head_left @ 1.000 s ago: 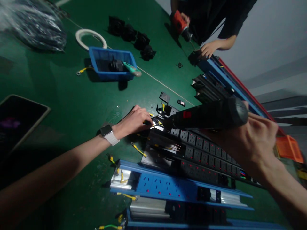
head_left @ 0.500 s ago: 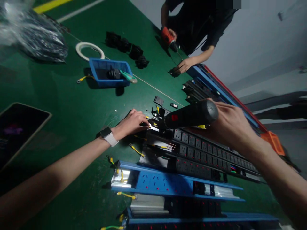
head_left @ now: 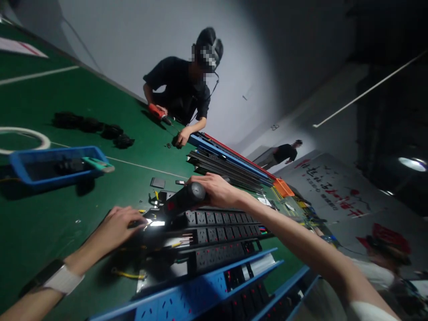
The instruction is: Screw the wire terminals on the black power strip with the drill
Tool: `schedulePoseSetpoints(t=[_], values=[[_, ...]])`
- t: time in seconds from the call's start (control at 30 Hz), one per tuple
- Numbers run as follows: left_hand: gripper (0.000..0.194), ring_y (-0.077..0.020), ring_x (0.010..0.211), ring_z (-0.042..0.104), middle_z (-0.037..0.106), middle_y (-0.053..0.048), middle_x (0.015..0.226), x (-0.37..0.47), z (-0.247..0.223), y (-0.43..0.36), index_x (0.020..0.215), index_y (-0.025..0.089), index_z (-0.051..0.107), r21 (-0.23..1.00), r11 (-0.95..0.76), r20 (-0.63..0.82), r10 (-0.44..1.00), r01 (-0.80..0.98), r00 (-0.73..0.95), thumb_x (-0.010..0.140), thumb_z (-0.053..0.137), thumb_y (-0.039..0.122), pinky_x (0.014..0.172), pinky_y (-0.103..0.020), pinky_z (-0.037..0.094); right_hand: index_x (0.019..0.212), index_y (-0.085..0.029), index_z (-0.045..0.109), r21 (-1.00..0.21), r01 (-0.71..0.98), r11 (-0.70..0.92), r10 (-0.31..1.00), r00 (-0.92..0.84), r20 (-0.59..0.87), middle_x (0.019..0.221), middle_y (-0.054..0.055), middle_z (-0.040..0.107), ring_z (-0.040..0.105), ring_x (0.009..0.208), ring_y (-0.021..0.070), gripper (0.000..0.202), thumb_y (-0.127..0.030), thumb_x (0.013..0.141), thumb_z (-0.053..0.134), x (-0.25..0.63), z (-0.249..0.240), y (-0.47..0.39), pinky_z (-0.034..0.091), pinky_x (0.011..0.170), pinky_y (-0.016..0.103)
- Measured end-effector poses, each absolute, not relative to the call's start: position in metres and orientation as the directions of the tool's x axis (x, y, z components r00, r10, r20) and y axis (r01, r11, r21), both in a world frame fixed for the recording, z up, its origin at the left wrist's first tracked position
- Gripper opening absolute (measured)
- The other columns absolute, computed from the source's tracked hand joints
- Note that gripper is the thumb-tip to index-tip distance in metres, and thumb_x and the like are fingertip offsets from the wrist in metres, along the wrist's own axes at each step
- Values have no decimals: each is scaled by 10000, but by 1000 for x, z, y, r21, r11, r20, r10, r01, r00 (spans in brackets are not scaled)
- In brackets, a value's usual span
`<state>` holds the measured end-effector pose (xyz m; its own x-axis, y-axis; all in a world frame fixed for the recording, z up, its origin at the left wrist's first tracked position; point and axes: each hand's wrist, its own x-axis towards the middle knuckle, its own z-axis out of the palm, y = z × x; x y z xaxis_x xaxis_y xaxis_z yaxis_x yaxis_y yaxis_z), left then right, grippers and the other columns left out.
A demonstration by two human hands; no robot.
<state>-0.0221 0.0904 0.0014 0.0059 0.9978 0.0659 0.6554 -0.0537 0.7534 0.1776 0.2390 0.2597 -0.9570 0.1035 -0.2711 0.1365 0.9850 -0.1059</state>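
My right hand [head_left: 219,191] grips a black electric screwdriver [head_left: 182,201] with a red mark, its lit tip angled down at the end of a black power strip [head_left: 214,223]. My left hand [head_left: 115,228], a watch with a white band [head_left: 53,278] on its wrist, rests on the green table [head_left: 43,218] with its fingers pinching at that same lit end of the strip. More black socket strips and a blue-cased strip [head_left: 187,296] lie just in front of me.
A blue bin [head_left: 55,168] holding a teal-handled tool stands at the left, black parts [head_left: 93,127] beyond it. A person in black across the table works with a red driver [head_left: 157,111] beside stacked blue and black strips [head_left: 230,162]. Another person stands far off.
The view has swung upward and to the right, showing the wall and people. My hands stay at the strip's end, with the screwdriver still held to it.
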Motion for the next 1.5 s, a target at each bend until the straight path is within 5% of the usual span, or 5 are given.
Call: schedulePoseSetpoints(t=[0.6,0.8,1.1,1.3,1.5], values=[[335,-324,1108,656,767,-47,1100,-19,12,87,941,332,799,733,-49,81,997,679,-15,832,580,560,977,-462,436,1158,-162,481,268,457,848,503,-854,-135,955,102,721,683,826,239,530,-403,751,720,189,231,217,463,711,336],[246,-284,1079,661,764,-33,1096,-20,6,89,966,320,786,708,-59,98,995,703,-15,788,620,284,957,-429,417,1158,-208,467,347,554,756,602,-798,-38,825,50,732,672,687,194,463,-476,799,583,191,235,197,433,575,288],[170,-245,1018,630,759,-84,1048,-19,16,85,965,241,782,707,-106,169,985,699,-22,903,649,329,912,-431,373,1123,-223,465,297,535,791,548,-835,47,832,101,729,697,703,256,327,-206,814,572,187,243,185,392,572,309],[118,-226,1017,621,764,-28,1060,-18,11,87,959,270,777,699,-76,161,986,711,-54,878,695,240,905,-410,341,1035,-206,555,214,571,793,597,-797,-88,868,114,727,692,752,302,405,-415,749,752,187,238,206,347,556,303],[86,-211,988,627,766,5,1025,-19,3,89,934,282,775,711,-78,164,985,699,-57,879,723,323,879,-387,324,1219,-173,555,152,627,764,645,-745,-170,978,131,731,684,855,306,517,-460,807,680,189,238,209,361,638,318]])
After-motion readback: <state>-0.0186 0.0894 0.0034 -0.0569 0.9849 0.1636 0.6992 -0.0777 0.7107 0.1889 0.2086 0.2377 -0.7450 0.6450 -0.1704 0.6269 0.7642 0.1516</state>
